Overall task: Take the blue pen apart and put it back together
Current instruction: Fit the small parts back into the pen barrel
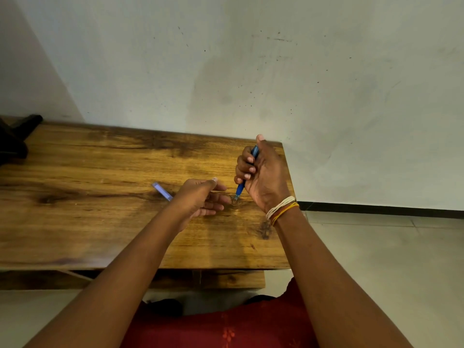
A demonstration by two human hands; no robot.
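My right hand [261,172] is closed around the blue pen body [241,188], held nearly upright with its lower tip close to the wooden table [100,222]. The pen's top end pokes out by my thumb. My left hand [200,197] hovers just left of the pen tip, fingers spread and pointing right, holding nothing. A pale blue pen cap [162,190] lies on the table behind my left wrist, partly hidden by it.
The table's right edge runs just right of my right hand, with tiled floor [376,259] beyond. A dark object [15,139] sits at the table's far left corner. A wall stands behind the table.
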